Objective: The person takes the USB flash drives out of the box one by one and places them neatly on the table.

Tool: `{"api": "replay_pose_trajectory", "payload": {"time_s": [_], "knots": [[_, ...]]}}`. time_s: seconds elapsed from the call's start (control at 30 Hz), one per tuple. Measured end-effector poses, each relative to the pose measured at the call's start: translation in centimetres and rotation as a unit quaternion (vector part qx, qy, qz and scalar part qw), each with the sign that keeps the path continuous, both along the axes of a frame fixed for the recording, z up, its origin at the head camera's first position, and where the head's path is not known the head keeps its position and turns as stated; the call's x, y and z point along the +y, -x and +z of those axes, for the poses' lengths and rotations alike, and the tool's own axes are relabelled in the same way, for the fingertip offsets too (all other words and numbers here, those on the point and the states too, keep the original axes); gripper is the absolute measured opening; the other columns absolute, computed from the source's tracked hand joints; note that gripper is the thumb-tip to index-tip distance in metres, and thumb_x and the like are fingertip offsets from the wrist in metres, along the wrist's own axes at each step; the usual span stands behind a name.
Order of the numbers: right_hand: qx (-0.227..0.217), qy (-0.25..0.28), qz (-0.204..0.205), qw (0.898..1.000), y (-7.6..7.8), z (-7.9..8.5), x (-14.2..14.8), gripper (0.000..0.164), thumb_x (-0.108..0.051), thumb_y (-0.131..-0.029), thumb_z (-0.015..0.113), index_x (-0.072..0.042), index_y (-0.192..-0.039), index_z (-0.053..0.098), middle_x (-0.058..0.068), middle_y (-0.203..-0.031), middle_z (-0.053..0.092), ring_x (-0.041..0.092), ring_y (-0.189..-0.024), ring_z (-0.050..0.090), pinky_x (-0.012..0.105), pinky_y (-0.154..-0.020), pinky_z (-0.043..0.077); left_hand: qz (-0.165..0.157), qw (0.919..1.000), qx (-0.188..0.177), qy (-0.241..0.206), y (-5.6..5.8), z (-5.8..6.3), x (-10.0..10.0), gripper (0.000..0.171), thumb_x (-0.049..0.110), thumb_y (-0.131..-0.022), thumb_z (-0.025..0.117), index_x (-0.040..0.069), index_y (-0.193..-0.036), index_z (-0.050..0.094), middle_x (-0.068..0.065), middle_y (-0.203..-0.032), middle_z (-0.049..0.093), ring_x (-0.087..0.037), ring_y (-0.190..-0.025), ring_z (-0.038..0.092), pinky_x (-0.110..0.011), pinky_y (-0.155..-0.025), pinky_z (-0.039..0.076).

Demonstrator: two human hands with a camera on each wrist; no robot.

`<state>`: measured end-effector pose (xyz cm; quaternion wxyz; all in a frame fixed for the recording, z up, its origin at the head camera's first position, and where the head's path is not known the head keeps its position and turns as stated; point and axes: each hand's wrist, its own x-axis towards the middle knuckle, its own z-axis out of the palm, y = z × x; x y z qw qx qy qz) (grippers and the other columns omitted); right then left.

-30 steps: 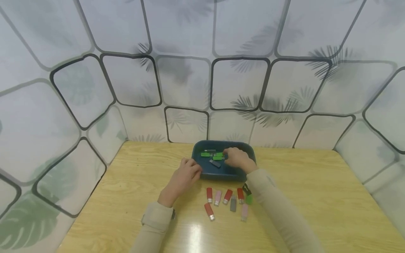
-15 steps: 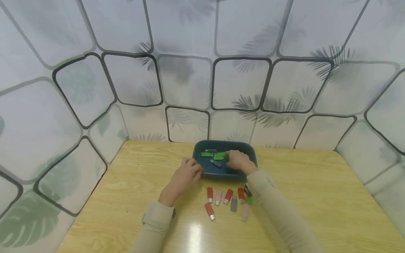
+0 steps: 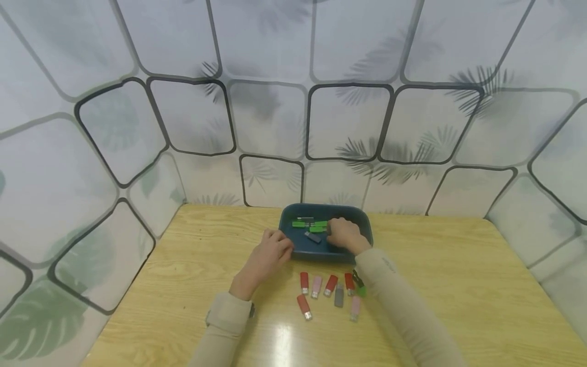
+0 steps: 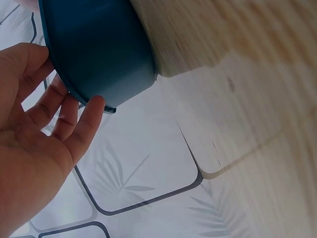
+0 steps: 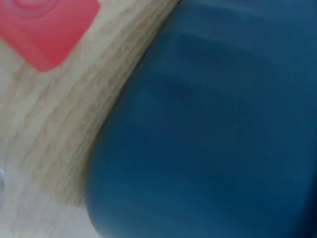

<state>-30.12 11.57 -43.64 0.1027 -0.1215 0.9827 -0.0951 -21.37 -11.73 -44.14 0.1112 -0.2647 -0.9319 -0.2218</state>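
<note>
A dark blue tray (image 3: pixel 326 257) stands against the wall, holding green USB sticks (image 3: pixel 298 224) and grey USB sticks (image 3: pixel 313 237). At its near left corner my left hand (image 3: pixel 268 252) holds the rim; in the left wrist view, the left hand's bent fingers (image 4: pixel 89 121) rest against the tray's edge. My right hand (image 3: pixel 345 235) reaches inside the tray's right part, by the right ends of the green sticks. A small dark patch shows at its fingertips, too small to identify. The right wrist view shows the tray's outer wall (image 5: pixel 208 134) but no fingers.
In front of the tray lie red USB sticks (image 3: pixel 303 307), pink ones (image 3: pixel 316 287) and a grey one (image 3: pixel 339 295). A green item (image 3: pixel 361 291) with a black part lies partly under the right sleeve. The wooden table (image 3: pixel 183 285) meets a patterned wall (image 3: pixel 339 183) behind.
Inside the tray, my right hand's fingertips have drawn slightly right and toward me, and a dark patch now shows at them. My left hand stays at the rim.
</note>
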Motion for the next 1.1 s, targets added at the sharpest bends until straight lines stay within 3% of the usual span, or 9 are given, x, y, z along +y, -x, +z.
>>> {"api": "replay_pose_trajectory", "payload": {"time_s": [0.07, 0.17, 0.37, 0.47, 0.67, 1.1], "knots": [[0.003, 0.001, -0.006, 1.0, 0.0, -0.2, 0.0, 0.011, -0.016, -0.089, 0.067, -0.008, -0.096, 0.063, 0.007, -0.089, 0.065, 0.024, -0.078, 0.061, 0.045, -0.068, 0.052, 0.0, 1.0, -0.001, 0.001, 0.0, 0.0, 0.0, 0.011, 0.013, -0.097, 0.063, 0.009, -0.099, 0.073, -0.004, -0.101, 0.059, -0.025, -0.109, 0.047, -0.038, -0.078, 0.054], [0.01, 0.007, -0.015, 1.0, 0.1, -0.3, -0.1, 0.017, -0.017, -0.089, 0.068, -0.008, -0.1, 0.057, 0.008, -0.085, 0.062, 0.025, -0.075, 0.061, 0.045, -0.064, 0.051, 0.0, 1.0, -0.002, 0.003, 0.0, 0.0, 0.0, 0.011, 0.013, -0.097, 0.063, 0.01, -0.099, 0.073, -0.004, -0.101, 0.058, -0.025, -0.11, 0.047, -0.039, -0.079, 0.054], [0.014, 0.005, -0.011, 1.0, 0.1, -0.3, -0.8, 0.048, -0.015, -0.091, 0.065, -0.01, -0.136, 0.047, 0.018, -0.098, 0.068, 0.03, -0.071, 0.063, 0.047, -0.059, 0.051, 0.001, 1.0, 0.0, 0.009, 0.1, -0.1, 0.0, 0.011, 0.014, -0.097, 0.063, 0.011, -0.1, 0.073, -0.004, -0.102, 0.059, -0.025, -0.11, 0.047, -0.039, -0.079, 0.055], [0.01, -0.011, 0.0, 1.0, -0.1, -0.3, -1.2, 0.053, -0.013, -0.093, 0.061, -0.013, -0.144, 0.046, 0.022, -0.106, 0.067, 0.033, -0.079, 0.065, 0.048, -0.062, 0.053, 0.001, 0.9999, -0.002, 0.01, 0.1, -0.1, 0.0, 0.011, 0.014, -0.097, 0.063, 0.011, -0.101, 0.073, -0.004, -0.103, 0.059, -0.025, -0.11, 0.047, -0.039, -0.078, 0.055], [0.018, -0.033, 0.013, 0.999, -0.4, -0.3, -1.7, 0.04, -0.012, -0.096, 0.056, -0.012, -0.136, 0.053, 0.024, -0.11, 0.065, 0.039, -0.099, 0.064, 0.053, -0.074, 0.055, 0.003, 0.9999, -0.005, 0.012, 0.1, -0.2, 0.0, 0.012, 0.015, -0.098, 0.062, 0.01, -0.101, 0.073, -0.004, -0.103, 0.059, -0.025, -0.11, 0.047, -0.039, -0.08, 0.055], [0.041, -0.02, -0.003, 0.999, -0.3, -0.5, -1.5, 0.027, -0.014, -0.098, 0.055, -0.007, -0.124, 0.056, 0.02, -0.098, 0.067, 0.036, -0.09, 0.067, 0.051, -0.072, 0.055, 0.006, 0.9999, -0.011, -0.003, 0.1, -0.2, 0.0, 0.011, 0.015, -0.097, 0.063, 0.011, -0.1, 0.073, -0.003, -0.103, 0.059, -0.025, -0.111, 0.047, -0.039, -0.08, 0.055]]}}
